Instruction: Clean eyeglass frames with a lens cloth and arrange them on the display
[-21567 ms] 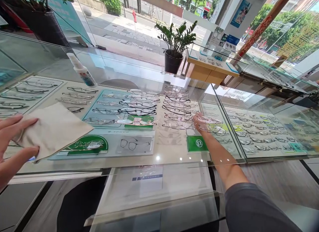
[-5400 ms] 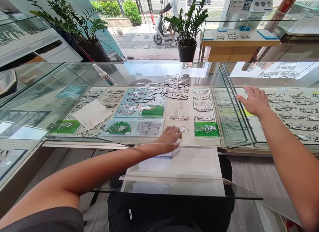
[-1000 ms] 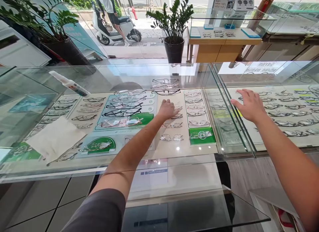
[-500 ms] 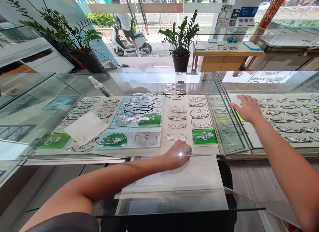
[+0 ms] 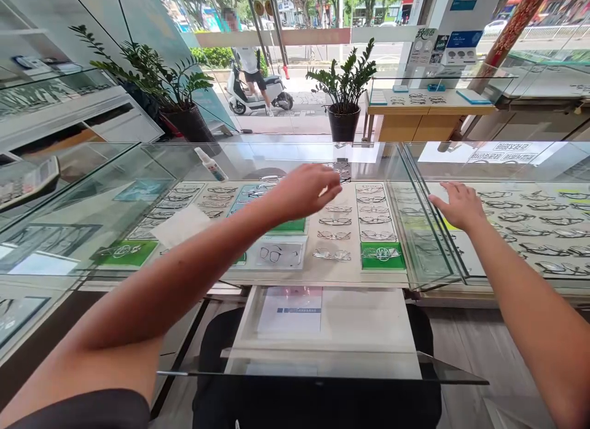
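A long glass case [image 5: 258, 153] spans the near scene, with rows of glasses [image 5: 334, 221] laid out inside. A second case [image 5: 511, 165] joins it on the right, and a potted plant [image 5: 346, 88] stands on the floor beyond them. A pale cloth [image 5: 180, 225] lies left of centre, with a spray bottle [image 5: 211, 165] lying farther off. The left hand [image 5: 302, 192] reaches to the far middle with its fingers curled. Its fingertips are just beside a small stack of frames [image 5: 342, 170] at the far end of the rows, but I cannot tell whether they grasp it. The right hand [image 5: 458, 204] lies flat with fingers spread on the second case's top, holding nothing.
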A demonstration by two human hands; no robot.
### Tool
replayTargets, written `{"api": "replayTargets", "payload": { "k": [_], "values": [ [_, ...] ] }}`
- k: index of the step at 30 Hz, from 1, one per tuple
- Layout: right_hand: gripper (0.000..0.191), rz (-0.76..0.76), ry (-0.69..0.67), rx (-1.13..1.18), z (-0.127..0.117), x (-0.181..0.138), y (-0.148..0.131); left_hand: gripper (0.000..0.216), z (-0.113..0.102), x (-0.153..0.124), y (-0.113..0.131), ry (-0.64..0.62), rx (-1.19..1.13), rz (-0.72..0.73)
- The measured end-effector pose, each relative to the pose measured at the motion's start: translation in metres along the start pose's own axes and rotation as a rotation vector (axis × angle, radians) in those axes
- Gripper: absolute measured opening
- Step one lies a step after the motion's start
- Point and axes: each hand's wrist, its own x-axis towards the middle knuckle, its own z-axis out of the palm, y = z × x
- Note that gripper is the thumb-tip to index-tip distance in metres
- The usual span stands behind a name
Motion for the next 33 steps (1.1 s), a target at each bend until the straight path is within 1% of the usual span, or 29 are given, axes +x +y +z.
{"api": "replayTargets", "payload": {
  "k": [2, 4, 6, 8, 12, 18, 23, 26, 30, 33],
  "values": [
    [0.085, -0.009, -0.001, 0.003, 0.001, 0.0, 0.001, 0.03, 0.005, 0.037, -0.041, 0.018, 0.144, -0.019],
    [0.086, -0.01, -0.006, 0.005, 0.001, 0.0, 0.001, 0.032, 0.015, 0.066, -0.074, 0.002, 0.224, -0.017],
    [0.086, -0.008, -0.008, 0.006, 0.001, -0.001, 0.001, 0.038, 0.027, 0.087, -0.097, -0.041, 0.266, -0.022],
    [0.086, -0.009, -0.007, 0.01, 0.001, -0.001, 0.0, 0.043, 0.037, 0.101, -0.109, -0.1, 0.297, -0.033],
    [0.087, -0.009, -0.011, 0.003, 0.0, -0.002, -0.001, 0.043, 0.051, 0.117, -0.116, -0.18, 0.362, -0.049],
    [0.087, 0.009, -0.022, -0.027, -0.001, -0.002, -0.004, 0.036, 0.055, 0.134, -0.122, -0.234, 0.396, -0.048],
    [0.087, 0.014, -0.028, -0.029, -0.001, -0.002, -0.005, 0.024, 0.061, 0.138, -0.122, -0.211, 0.418, -0.052],
    [0.087, 0.015, -0.023, -0.032, -0.001, -0.002, -0.004, 0.024, 0.066, 0.137, -0.121, -0.173, 0.428, -0.054],
    [0.086, 0.011, -0.023, -0.031, 0.0, -0.001, -0.003, 0.021, 0.069, 0.132, -0.119, -0.15, 0.448, -0.053],
    [0.087, 0.009, -0.021, -0.027, 0.001, -0.001, -0.002, 0.02, 0.066, 0.124, -0.117, -0.131, 0.464, -0.037]
  ]
}}
